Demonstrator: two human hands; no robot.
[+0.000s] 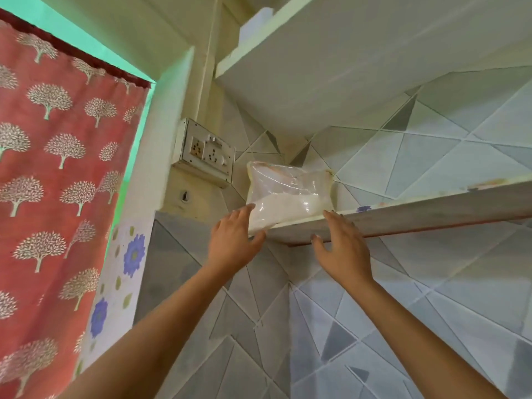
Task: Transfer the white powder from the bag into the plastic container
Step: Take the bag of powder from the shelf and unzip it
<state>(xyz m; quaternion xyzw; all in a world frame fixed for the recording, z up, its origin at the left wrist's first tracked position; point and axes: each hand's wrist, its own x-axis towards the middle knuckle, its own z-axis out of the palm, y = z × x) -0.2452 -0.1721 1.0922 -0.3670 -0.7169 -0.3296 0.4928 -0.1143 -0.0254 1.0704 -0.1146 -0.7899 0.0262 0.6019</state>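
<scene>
Our left hand, fingers straight, touches the left edge of the clear bag standing at the shelf end, long axis along the shelf, white powder settled low, orange print unreadable, our spread right hand just beside it

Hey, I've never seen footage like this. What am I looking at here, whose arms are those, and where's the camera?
There is no machine here: a person works bare-handed, filmed by one wide-angle camera worn on their head, tilted up at a tiled wall. The left hand and the right hand are both open, reaching toward a clear bag partly filled with white powder. The bag sits on a shelf. The left fingers are at its side; nothing is gripped yet. A socket board and a red curtain are to the left. No plastic container shows.
</scene>
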